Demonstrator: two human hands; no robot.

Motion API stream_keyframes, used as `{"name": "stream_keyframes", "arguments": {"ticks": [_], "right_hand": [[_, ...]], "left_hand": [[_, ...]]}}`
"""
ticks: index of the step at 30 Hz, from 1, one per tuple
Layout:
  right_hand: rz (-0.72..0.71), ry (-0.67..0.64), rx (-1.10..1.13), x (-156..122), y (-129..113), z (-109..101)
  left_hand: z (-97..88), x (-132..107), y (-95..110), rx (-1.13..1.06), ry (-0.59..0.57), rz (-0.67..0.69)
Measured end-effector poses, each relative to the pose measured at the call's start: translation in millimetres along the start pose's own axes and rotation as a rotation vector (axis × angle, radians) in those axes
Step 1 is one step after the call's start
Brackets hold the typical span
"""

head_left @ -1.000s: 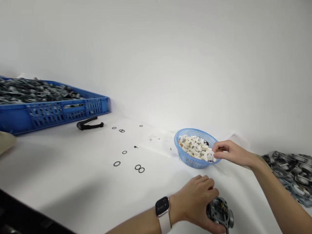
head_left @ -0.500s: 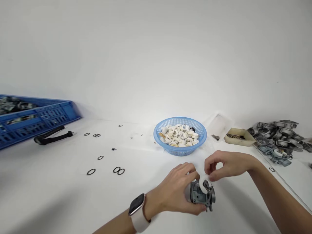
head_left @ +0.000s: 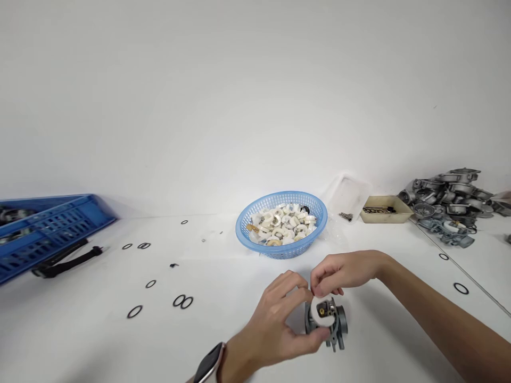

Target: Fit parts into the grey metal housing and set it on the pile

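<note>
White table [head_left: 99, 346] against a plain white wall, seen from the head camera. Near the front edge, the left hand [head_left: 275, 319] cups a grey metal casting [head_left: 337, 330] from its left side, fingers curled around it. The right hand [head_left: 345, 271] reaches in from the right, its thumb and forefinger pinching a white horseshoe-shaped piece [head_left: 318, 313]. That piece sits directly below them, against the casting's upturned face. Behind both hands sits a blue basket [head_left: 279, 250] of similar white pieces. Black rubber rings [head_left: 182, 301] lie scattered to the left.
</note>
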State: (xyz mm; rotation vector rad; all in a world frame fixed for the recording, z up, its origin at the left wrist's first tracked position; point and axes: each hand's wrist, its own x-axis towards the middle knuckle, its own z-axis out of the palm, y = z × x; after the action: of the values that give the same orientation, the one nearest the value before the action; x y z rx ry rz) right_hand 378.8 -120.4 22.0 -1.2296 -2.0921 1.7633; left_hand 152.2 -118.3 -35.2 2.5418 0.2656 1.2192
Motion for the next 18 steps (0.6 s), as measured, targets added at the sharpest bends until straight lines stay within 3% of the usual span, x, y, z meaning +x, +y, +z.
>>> {"name": "stream_keyframes", "arguments": {"ticks": [9,18], "right_hand": [[-0.023,0.072,-0.099,0,-3,3],[0.016,0.225,-0.24,-35,-17,-22]], "left_hand": [[1.2,-1,3,0.021,-0.011,-0.022],[-1.0,-1,4,0.04,-0.079,-0.05]]}}
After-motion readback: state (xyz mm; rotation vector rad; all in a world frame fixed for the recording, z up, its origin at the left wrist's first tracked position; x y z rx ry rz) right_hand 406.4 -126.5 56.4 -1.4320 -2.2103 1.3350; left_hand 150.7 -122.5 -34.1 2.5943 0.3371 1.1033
